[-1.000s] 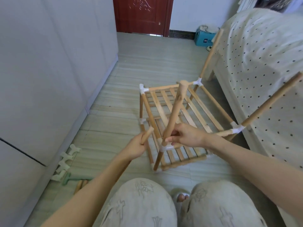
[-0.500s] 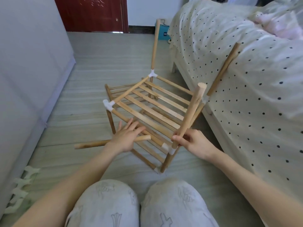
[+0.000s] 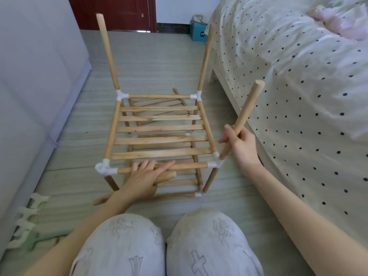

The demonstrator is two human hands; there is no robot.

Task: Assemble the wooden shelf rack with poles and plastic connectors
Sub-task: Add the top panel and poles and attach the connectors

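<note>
The wooden rack point(image 3: 161, 128) stands upright on the floor in front of my knees, with slatted shelves joined by white plastic connectors. Two poles rise from the far left connector point(image 3: 121, 95) and the far right connector point(image 3: 196, 96). My right hand point(image 3: 241, 146) grips a tilted pole point(image 3: 247, 108) whose lower end meets the near right connector point(image 3: 216, 164). The near left connector point(image 3: 103, 168) has no pole in its top socket. My left hand point(image 3: 143, 178) lays straight fingers on the front rail, while its thumb pins a loose pole point(image 3: 167, 176) under the palm.
A bed with a dotted cover point(image 3: 298, 96) runs close along the right. A pale cabinet point(image 3: 29, 86) lines the left. Spare white connectors point(image 3: 25, 222) and a green tool point(image 3: 39, 240) lie on the floor at the lower left. A teal box point(image 3: 197, 30) sits by the red door point(image 3: 119, 10).
The rack has been turned from a tilted, diagonal pose to stand square in front of me. My left hand, still carrying the loose pole, has come down onto the front rail.
</note>
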